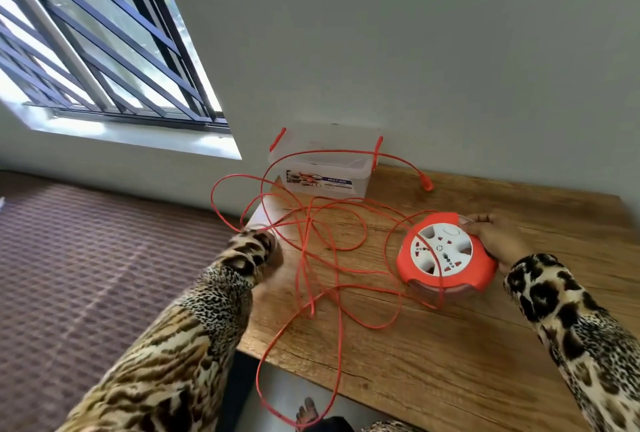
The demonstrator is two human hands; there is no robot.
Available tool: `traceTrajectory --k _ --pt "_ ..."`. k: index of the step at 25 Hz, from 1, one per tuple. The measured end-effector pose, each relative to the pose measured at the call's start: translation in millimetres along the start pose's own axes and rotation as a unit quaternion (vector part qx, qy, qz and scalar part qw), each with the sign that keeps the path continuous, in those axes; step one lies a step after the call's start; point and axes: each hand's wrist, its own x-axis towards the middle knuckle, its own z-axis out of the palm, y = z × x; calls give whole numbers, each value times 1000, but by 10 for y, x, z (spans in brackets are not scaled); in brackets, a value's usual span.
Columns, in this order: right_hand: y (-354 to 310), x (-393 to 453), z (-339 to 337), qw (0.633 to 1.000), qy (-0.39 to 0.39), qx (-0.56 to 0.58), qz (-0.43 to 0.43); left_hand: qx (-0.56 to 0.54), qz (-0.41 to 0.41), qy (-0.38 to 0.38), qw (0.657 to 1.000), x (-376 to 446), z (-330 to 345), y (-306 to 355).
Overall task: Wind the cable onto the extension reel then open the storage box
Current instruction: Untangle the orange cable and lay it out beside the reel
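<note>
Cable: orange, loose loops over the desk, one loop hanging off the near edge; winding barely begun, by my judgement.
Left hand: mostly hidden by its sleeve; fingers' state cannot be told.
Extension reel: flat on desk; right hand rests on its far edge, fingers curved round the rim.
Storage box: against the wall, lid on, clips up; unopened.

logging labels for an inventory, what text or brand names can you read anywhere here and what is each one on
"MULTI-BOX": white letters on a blue strip of the label on the front of the clear storage box.
The rest of that label, pictures and smaller print beside and under the strip, is too blurred to read.
The white face of the extension reel carries socket holes and a small round mark, with no legible text.
No other writing shows.
</note>
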Motion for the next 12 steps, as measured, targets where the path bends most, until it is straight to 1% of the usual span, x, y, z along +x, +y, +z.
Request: traceTrajectory --k 1,2,3,4,5,6,7,8,9,10,11,12 --pt "19 3 -24 1000 4 0 2 8 -51 79 995 -34 -145 -99" --pt "32 -5 -39 1000 8 0 3 -3 -87 162 983 -30 -278 -147" --pt "28 -27 -41 1000 13 4 3 -31 -95 237 966 11 -379 -115" --pt "18 -42 -37 1000 20 13 -2 -61 -71 296 950 80 -420 -23" --pt "-10 -67 -29 999 29 20 -14 -77 -25 324 942 124 -388 109" --pt "-48 -97 -26 999 38 21 -32 -64 10 312 948 173 -283 253" --pt "-96 -128 -36 997 47 19 -56 -50 14 254 966 221 -121 365" --pt "-146 -155 -55 995 54 13 -82 -35 -9 170 985 276 103 459" --pt "-215 -203 -90 993 62 11 -105 -36 -33 98 994 337 328 544" --pt "-286 -243 -134 989 71 17 -125 -63 -47 60 995 385 512 633" --pt "-365 -287 -184 986 83 24 -144 -99 -48 50 993 429 642 740" --pt "-442 -326 -232 982 96 29 -163 -122 -42 59 990 450 711 875"
